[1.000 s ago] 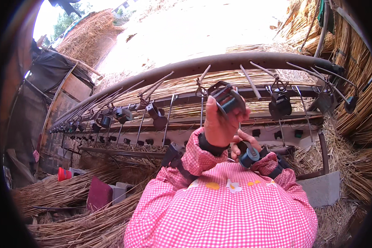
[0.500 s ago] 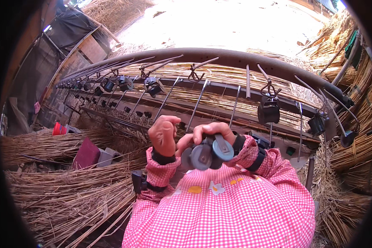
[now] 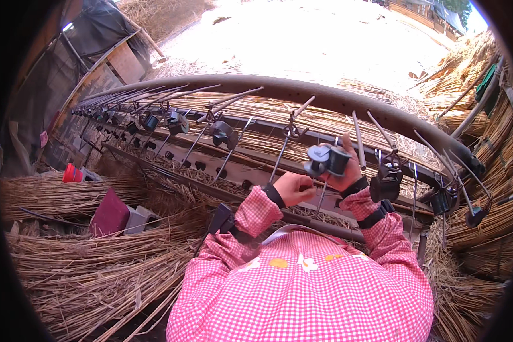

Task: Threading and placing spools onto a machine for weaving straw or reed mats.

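Observation:
My right hand [image 3: 352, 164] is raised in front of the long curved beam. It holds a cluster of blue-grey spools [image 3: 328, 160] with round end discs against its palm. Lower and to the left, my left hand [image 3: 295, 188] is closed in a pinch, apart from the spools. Whatever its fingers may hold is too small to make out. A dark spool [image 3: 390, 176] hangs from a wire hook just right of my right hand. Above my left hand, a bent wire hook [image 3: 291, 131] is on a peg of the beam.
The curved brown beam [image 3: 302, 84] runs across with several pegs, and more spools [image 3: 224, 134] hang along it. Reed bundles [image 3: 97, 273] lie at left, by a maroon panel [image 3: 114, 214], a grey block [image 3: 138, 219] and a red container [image 3: 72, 173]. Reed stacks [image 3: 484, 188] stand at right.
My right hand has carried the spools from close to my chest up and forward to the beam. My left hand has shifted right and its fingers now point toward the spools.

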Demonstrator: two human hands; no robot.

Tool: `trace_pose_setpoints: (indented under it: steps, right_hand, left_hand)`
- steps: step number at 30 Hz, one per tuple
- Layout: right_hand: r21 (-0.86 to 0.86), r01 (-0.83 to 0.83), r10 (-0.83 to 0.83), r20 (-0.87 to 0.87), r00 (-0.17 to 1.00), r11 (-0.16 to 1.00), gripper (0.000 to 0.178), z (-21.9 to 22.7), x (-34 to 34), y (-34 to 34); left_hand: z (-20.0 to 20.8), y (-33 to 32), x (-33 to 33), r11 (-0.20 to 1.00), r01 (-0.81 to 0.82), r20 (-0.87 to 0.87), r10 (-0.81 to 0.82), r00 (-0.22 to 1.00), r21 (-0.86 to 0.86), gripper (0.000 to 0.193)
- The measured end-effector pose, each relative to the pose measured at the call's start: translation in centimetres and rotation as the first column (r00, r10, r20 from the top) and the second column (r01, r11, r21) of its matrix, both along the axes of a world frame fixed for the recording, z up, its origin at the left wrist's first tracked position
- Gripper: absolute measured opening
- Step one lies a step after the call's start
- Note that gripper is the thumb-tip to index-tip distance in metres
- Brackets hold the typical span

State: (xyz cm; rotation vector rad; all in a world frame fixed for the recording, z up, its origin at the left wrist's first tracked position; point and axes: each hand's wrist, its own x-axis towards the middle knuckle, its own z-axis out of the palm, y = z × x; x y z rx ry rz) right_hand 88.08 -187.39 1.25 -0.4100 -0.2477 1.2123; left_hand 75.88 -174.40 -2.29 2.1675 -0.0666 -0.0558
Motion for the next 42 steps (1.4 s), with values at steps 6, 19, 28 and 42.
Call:
trace_pose_setpoints:
  steps: [6, 19, 28, 42]
  right_hand:
    - [0.078, 0.345, -0.311, -0.286, 0.906, 0.935, 0.061, -6.3, 6.0, 3.7]
    - [-0.448, 0.259, -0.007, 0.491, 0.871, 0.856, 0.037, -7.3, 5.1, 4.3]
    - [0.037, 0.838, 0.523, 0.766, -0.374, 0.545, 0.015, -8.8, 13.7, 8.7]
    - [-0.232, -0.378, 0.409, 0.761, 0.504, 0.896, 0.048, -3.1, -6.1, 3.5]
  left_hand:
    - [-2.0, 2.9, 8.4, -0.185, 0.126, 0.084, 0.220, 0.972, -0.975, 0.046]
    - [-0.3, 4.6, 8.3, 0.863, -0.499, 0.618, 0.353, 0.702, 0.074, 0.066]
    - [0.4, -0.2, -7.4, 0.799, -0.374, 0.440, 0.155, 0.885, 0.470, 0.058]
    - [4.7, 2.1, -17.4, 0.608, -0.694, 0.677, 0.697, 0.235, -0.385, 0.064]
